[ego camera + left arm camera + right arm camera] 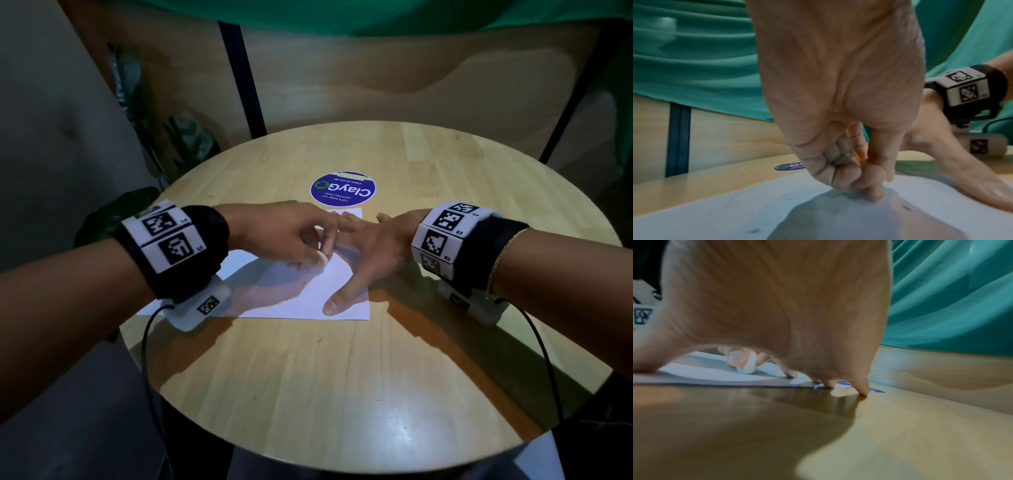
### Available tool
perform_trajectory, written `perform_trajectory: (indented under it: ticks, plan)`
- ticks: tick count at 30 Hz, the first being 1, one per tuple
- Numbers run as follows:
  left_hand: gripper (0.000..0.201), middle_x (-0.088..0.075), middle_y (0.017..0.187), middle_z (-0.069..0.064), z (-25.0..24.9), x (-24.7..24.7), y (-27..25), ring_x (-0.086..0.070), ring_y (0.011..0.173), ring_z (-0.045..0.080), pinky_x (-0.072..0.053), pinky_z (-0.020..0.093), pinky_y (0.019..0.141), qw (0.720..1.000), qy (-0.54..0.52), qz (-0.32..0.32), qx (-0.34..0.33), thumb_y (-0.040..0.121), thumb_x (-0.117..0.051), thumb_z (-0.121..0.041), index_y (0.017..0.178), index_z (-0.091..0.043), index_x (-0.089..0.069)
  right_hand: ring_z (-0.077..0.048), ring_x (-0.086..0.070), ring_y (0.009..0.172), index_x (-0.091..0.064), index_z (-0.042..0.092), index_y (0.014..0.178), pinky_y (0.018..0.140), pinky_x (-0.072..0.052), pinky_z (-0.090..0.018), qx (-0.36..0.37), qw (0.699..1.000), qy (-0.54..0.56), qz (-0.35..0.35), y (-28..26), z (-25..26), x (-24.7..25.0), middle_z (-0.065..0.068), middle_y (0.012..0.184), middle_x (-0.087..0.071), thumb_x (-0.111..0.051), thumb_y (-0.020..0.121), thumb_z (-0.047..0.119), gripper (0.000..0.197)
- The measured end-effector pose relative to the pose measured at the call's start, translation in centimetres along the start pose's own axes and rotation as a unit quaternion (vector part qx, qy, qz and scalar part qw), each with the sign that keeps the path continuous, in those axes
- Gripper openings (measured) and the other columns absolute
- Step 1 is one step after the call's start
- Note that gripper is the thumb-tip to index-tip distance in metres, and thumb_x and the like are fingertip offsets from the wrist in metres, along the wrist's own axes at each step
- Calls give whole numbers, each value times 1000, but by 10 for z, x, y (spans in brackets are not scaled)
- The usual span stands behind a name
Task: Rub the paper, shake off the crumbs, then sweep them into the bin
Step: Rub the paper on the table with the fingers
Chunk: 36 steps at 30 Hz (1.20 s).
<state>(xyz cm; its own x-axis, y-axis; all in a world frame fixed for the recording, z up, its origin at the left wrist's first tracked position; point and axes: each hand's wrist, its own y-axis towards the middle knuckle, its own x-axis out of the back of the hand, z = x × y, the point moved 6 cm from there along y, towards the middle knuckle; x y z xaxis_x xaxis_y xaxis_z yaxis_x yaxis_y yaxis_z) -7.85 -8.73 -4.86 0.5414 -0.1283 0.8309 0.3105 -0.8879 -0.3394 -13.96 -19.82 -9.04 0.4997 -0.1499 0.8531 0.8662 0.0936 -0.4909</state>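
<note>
A white sheet of paper (301, 298) lies flat on the round wooden table (342, 377). My left hand (294, 236) pinches a small white eraser (323, 257) and holds its tip down on the sheet; the eraser (749, 365) also shows in the right wrist view under my palm. My right hand (370, 253) lies spread flat, its thumb on the paper's near right corner and its fingers (863, 389) on the far edge and the table. A few dark crumbs (906, 207) dot the paper (725, 211). No bin is in view.
A round blue sticker (343, 190) is stuck to the table just beyond the paper. Black cables (147, 359) hang from both wrist units over the table's edges. A plant (178, 144) stands off the table's far left, a green curtain (694, 56) behind.
</note>
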Motion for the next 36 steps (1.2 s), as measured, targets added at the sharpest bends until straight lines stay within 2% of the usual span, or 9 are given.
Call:
perform_trajectory:
  ticks: [5, 9, 13, 18, 22, 26, 28, 31, 36]
  plan:
    - [14, -78, 89, 18, -4, -16, -5, -70, 72, 21, -57, 28, 71, 995, -33, 96, -12, 102, -76, -13, 98, -7, -64, -13, 29, 158, -10, 64, 158, 127, 7, -61, -13, 1000, 8, 8, -4, 1, 0, 7, 173, 29, -68, 62, 96, 117]
    - [9, -76, 80, 3, 7, 4, -2, -64, 65, 6, -50, 20, 67, 1000, 17, -15, -1, 102, -74, -14, 96, -15, -67, -14, 27, 158, -5, 56, 162, 127, 9, -62, -6, 1000, -4, 1, -3, 1, 1, 6, 174, 28, -67, 67, 94, 120]
    - [12, -76, 79, 3, 1, -16, -10, -66, 67, 14, -54, 21, 68, 993, -29, 111, -5, 103, -75, -14, 102, -7, -66, -14, 28, 158, 4, 59, 162, 127, 6, -63, -16, 1000, -3, 8, -2, 1, -1, 6, 173, 30, -67, 61, 97, 128]
    - [11, -80, 83, 2, 22, 11, -2, -67, 69, 9, -48, 14, 66, 999, 26, -21, 20, 103, -74, -21, 94, -24, -67, -15, 26, 159, 9, 59, 160, 127, 2, -63, -16, 1000, -18, 6, -7, 3, 3, 5, 173, 29, -66, 66, 94, 125]
    - [13, -80, 84, 9, 14, -6, -4, -68, 73, 19, -56, 26, 70, 993, -46, 105, 14, 103, -76, -16, 99, -8, -67, -15, 26, 159, 1, 61, 160, 127, 5, -62, -19, 1000, -4, 12, -7, 3, 1, 6, 173, 30, -68, 65, 94, 122]
    - [9, -83, 86, 2, 31, 25, 8, -70, 73, 12, -57, 33, 78, 995, 55, -62, 46, 101, -75, -23, 94, -19, -70, -16, 26, 159, 17, 57, 160, 127, 9, -60, -16, 1000, -15, 9, -9, 4, 3, 5, 173, 30, -65, 69, 93, 128]
    - [10, -81, 84, 7, 29, 19, 9, -68, 71, 13, -56, 32, 76, 998, 27, -47, 41, 101, -74, -20, 94, -17, -69, -15, 27, 159, 15, 57, 160, 127, 9, -61, -16, 1000, -17, 11, -8, 4, 2, 5, 173, 30, -65, 69, 93, 127]
    - [11, -78, 87, 21, 18, 3, 5, -67, 72, 17, -56, 30, 73, 997, -40, 61, 23, 101, -76, -13, 96, -7, -68, -14, 27, 158, 8, 55, 163, 127, 9, -61, -14, 1000, -14, 13, -8, 4, 2, 4, 172, 31, -66, 68, 93, 126]
    - [11, -82, 85, 8, 30, 22, 11, -67, 68, 6, -55, 28, 77, 997, 16, -55, 54, 102, -74, -20, 96, -12, -69, -15, 28, 158, 18, 54, 161, 127, 9, -61, -16, 1000, -21, 14, -7, 4, 2, 5, 172, 31, -64, 69, 94, 129]
